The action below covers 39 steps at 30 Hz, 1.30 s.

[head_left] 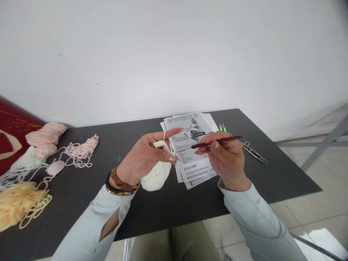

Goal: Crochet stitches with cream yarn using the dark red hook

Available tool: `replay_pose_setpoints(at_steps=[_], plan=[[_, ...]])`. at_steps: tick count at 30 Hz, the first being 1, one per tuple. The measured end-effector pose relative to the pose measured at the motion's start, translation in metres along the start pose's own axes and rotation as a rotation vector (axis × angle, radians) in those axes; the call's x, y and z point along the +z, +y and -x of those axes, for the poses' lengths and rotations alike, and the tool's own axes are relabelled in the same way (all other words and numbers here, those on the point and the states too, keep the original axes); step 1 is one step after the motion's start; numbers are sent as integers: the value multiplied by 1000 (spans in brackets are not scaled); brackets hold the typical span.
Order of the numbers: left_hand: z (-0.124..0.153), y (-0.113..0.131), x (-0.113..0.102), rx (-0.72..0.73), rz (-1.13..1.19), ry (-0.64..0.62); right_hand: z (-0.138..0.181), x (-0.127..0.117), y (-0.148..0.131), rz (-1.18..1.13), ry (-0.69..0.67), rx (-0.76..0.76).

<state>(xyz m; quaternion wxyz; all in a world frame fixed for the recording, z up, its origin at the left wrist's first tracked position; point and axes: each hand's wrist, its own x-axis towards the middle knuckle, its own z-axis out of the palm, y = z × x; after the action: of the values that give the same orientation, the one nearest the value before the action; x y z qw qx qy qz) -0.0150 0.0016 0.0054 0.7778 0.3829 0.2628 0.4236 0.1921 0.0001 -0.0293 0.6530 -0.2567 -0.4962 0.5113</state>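
My left hand is raised over the dark table, its fingers closed on a strand of cream yarn that loops over the forefinger. A cream yarn ball hangs just under that hand. My right hand pinches a dark red-brown crochet hook, which lies almost level with its tip pointing left toward the yarn strand. Beneath both hands lies a stack of printed instruction sheets.
Small scissors and a green-handled tool lie right of the sheets. Pink yarn balls, loose pink yarn and yellow yarn crowd the table's left side. A white wall stands behind; tiled floor is at the right.
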Motion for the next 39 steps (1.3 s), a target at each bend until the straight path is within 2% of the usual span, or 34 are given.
replay_pose_setpoints(at_steps=[3, 7, 14, 18, 22, 27, 32, 34, 36, 38, 39], plan=[[1, 0, 0, 0, -40, -19, -1, 1, -1, -54, 30, 91], [3, -1, 2, 62, -116, 18, -5, 3, 0, -151, 14, 247], [-2, -14, 1, 358, -369, 187, -9, 4, 9, -384, 40, 490], [-7, -26, 4, 450, -343, 319, -7, 6, 15, -422, 99, 529], [-12, -34, 5, 484, -325, 322, -4, 9, 15, -388, 125, 505], [-17, -44, 5, 502, -248, 405, 1, 15, 13, -248, 173, 318], [-20, -52, 14, 501, -180, 564, 13, 19, 17, 226, 144, -64], [-21, -51, 17, 431, -63, 578, 16, 15, 20, 485, -7, -333], [-21, -47, 19, 357, 78, 537, 18, 8, 22, 703, -227, -518], [-21, -41, 18, 276, 181, 450, 18, 3, 21, 808, -329, -601], [-20, -37, 17, 234, 213, 405, 18, 1, 20, 814, -334, -615]])
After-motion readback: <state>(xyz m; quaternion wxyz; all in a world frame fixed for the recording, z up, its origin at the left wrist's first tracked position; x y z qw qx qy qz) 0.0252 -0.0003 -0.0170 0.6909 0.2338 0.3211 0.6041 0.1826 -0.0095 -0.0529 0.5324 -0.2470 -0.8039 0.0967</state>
